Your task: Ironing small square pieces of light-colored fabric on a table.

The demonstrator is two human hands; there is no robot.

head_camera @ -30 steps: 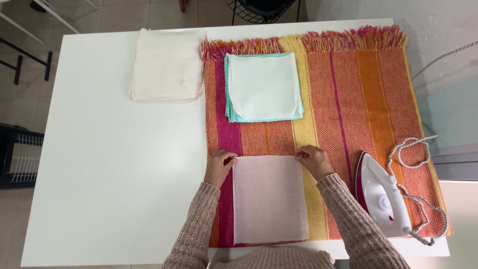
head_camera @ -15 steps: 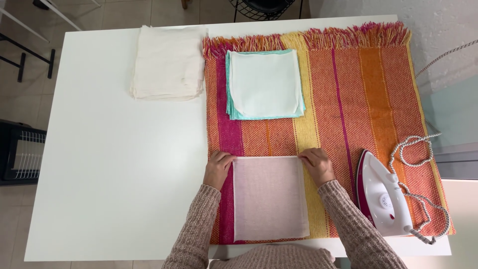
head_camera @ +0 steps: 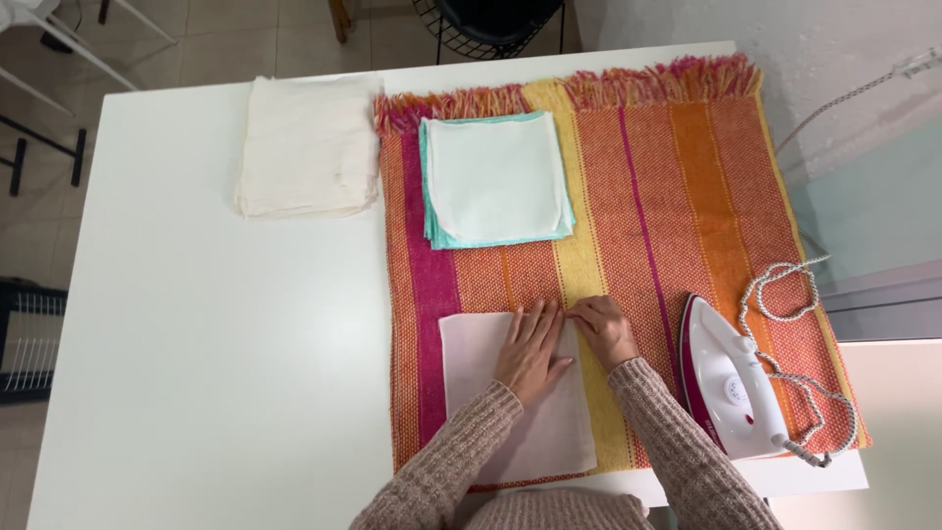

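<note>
One pale pink cloth [head_camera: 510, 412] lay square on the striped mat [head_camera: 628, 226], at the table's [head_camera: 216, 334] six o'clock edge. The left hand [head_camera: 530, 351] pressed flat on it, fingers spread; the right hand [head_camera: 603, 329] pinched its upper right corner. One iron [head_camera: 731, 383] stood at three o'clock. Two folded stacks lay at twelve: white-teal stack [head_camera: 496, 182] and cream stack [head_camera: 309, 147].

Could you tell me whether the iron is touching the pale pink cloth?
Apart. The head view shows the iron well right of the pale pink cloth, with striped mat between them.
</note>
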